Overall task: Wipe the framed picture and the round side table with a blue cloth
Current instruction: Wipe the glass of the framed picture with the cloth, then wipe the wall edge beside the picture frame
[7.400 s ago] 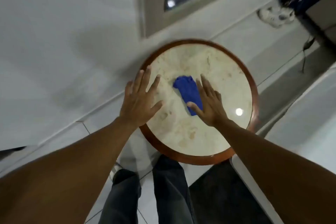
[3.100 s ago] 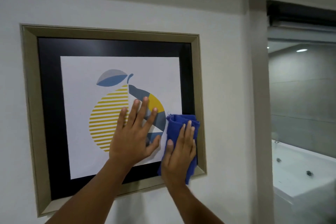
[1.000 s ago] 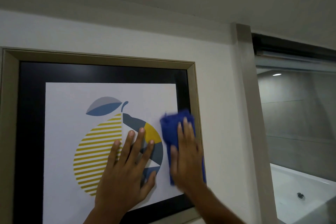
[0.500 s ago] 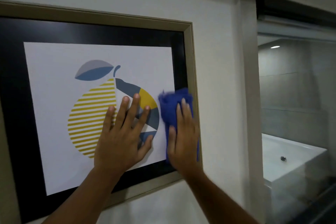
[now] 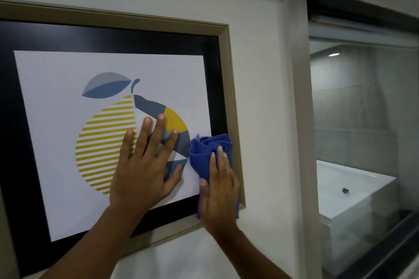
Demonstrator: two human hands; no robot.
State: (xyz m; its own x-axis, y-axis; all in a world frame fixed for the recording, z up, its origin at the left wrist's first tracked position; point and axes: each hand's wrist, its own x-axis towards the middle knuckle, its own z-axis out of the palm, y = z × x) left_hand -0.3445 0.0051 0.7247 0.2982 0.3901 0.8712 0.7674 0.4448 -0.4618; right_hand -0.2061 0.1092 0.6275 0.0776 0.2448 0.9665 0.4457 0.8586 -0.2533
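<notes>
Pressing a bunched blue cloth [image 5: 205, 156] flat against the glass, the right hand [image 5: 218, 195] lies over the cloth's lower half with fingers extended and close together, not curled round it, so the cloth is pinned under the palm rather than pinched. The cloth's crumpled top sticks out above the fingertips [image 5: 219, 149], and a strip of it shows below the heel of the hand at the picture's lower right corner. Its right side reaches the black border and touches the inner lip of the tan frame [image 5: 234, 133], leaving almost no glass to that side. Just left of it, the left hand [image 5: 145, 170] is spread wide and empty, palm flat on the framed picture [image 5: 56, 120], covering the lower right part of the printed fruit; a narrow gap of white paper separates its thumb from the cloth. Open glass stretches across the centre, the upper half and the whole left part of the print. The picture's left edge runs out of view at the left. Beyond the frame's right edge lies a bare strip of white wall [image 5: 260, 75], then a vertical post [image 5: 299, 97], and at far right a glass pane with a white bathtub [image 5: 353, 192] behind it.
</notes>
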